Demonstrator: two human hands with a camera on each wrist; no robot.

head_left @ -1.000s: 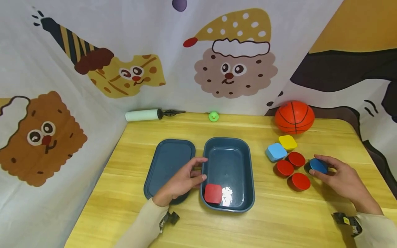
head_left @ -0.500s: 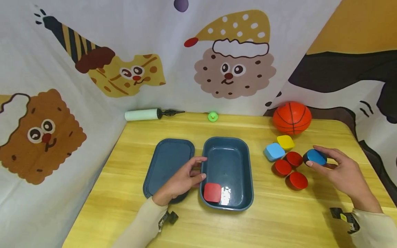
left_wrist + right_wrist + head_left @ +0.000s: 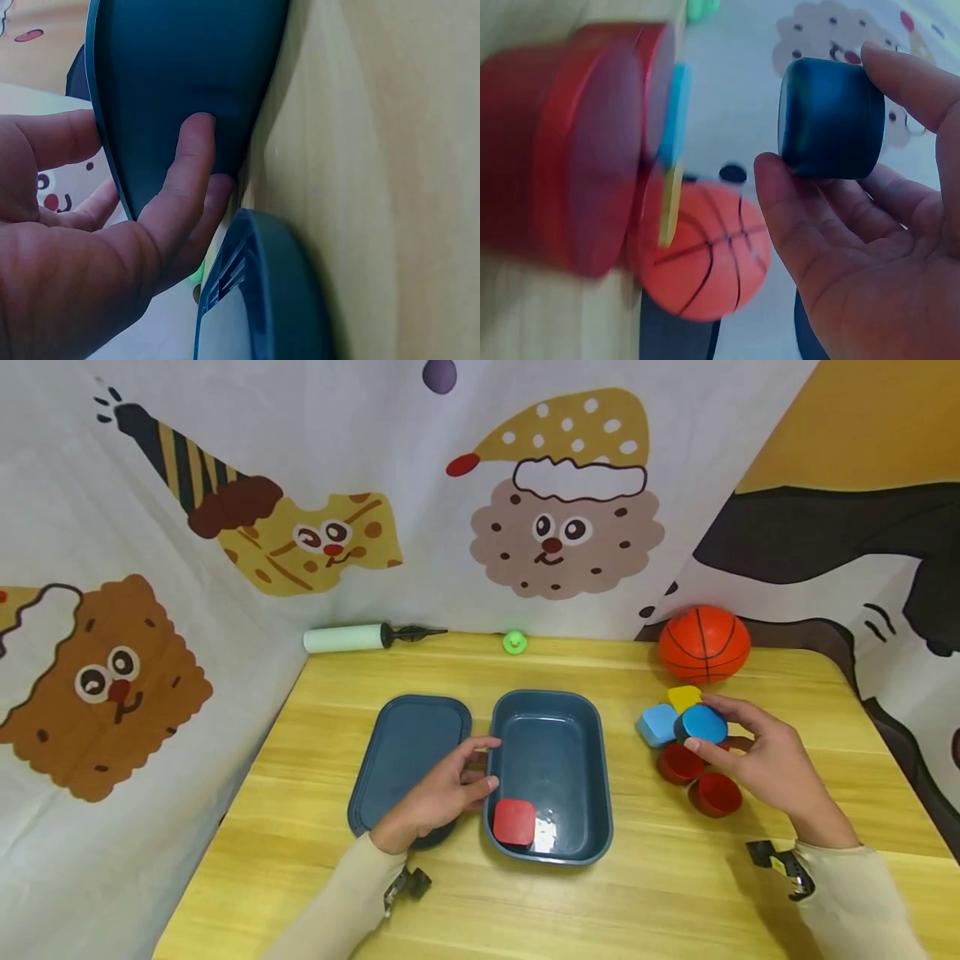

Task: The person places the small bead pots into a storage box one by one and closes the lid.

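Observation:
My right hand (image 3: 776,768) pinches a blue cylinder block (image 3: 702,724) between thumb and fingertips, raised off the table over the other blocks. In the right wrist view that blue cylinder block (image 3: 832,120) is clear of the red ones. Red round blocks (image 3: 716,795) stand below, one mostly hidden by the hand. A light blue block (image 3: 657,726) and a yellow block (image 3: 683,697) lie just behind. My left hand (image 3: 442,789) touches the left side of a dark blue-grey box (image 3: 551,752), its thumb against the outer wall (image 3: 165,67). Inside the box's near left corner lies a red square block (image 3: 514,822).
A matching dark lid (image 3: 405,747) lies left of the box, partly under my left forearm. Along the back edge are a pale green hand pump (image 3: 345,638), a small green toy (image 3: 514,642) and an orange toy basketball (image 3: 705,645). A printed cloth hangs behind the table.
My right hand has lifted the blue cylinder block off the table and carried it left, over the red blocks. My left hand has stayed at the box's side.

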